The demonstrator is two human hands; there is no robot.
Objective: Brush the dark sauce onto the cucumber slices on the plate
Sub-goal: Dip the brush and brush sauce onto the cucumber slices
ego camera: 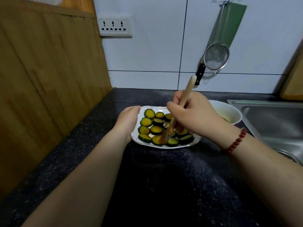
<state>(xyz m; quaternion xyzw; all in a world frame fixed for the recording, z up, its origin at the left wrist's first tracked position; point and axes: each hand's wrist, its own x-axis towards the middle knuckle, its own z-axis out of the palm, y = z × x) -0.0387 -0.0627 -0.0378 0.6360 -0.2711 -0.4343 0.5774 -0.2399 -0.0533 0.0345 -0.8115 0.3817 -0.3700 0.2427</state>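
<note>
A white plate (188, 145) with several cucumber slices (146, 122) sits on the dark counter. Most slices carry orange-brown sauce. My right hand (195, 115) grips a wooden-handled brush (186, 95), and its sauce-wet bristles press on a slice at the plate's near edge. My left hand (128, 119) clasps the plate's left rim. Behind my right hand stands a white sauce bowl (232, 112), partly hidden; its contents are hard to make out.
A steel sink (275, 122) lies to the right. A wooden board (49, 76) leans along the left wall. On the tiled back wall hang a wire strainer (216, 56) and a black-handled knife (200, 74). A socket strip (114, 27) is mounted higher up.
</note>
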